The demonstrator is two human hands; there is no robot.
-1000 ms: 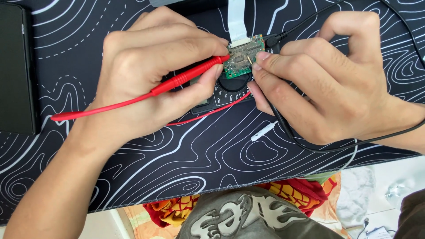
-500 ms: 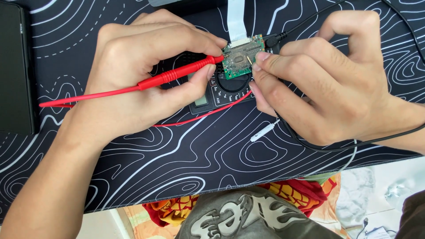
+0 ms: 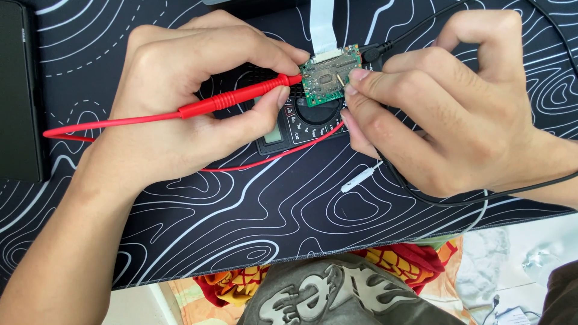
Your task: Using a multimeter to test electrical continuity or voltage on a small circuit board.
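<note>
The left hand (image 3: 180, 114) pinches a red probe (image 3: 241, 99), tip touching the green board (image 3: 328, 81). The right hand's (image 3: 445, 114) fingers grip the board's right edge above the meter (image 3: 301, 123). Probing looks underway; whether the black lead (image 3: 421, 24) is placed is hidden.

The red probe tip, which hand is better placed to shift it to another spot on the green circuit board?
Left. The left hand already grips the red probe, its tip at the green circuit board; the right hand is steadying that board.

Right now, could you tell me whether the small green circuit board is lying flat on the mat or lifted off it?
Lifted: the green circuit board is pinched in the right hand, above the multimeter.
</note>
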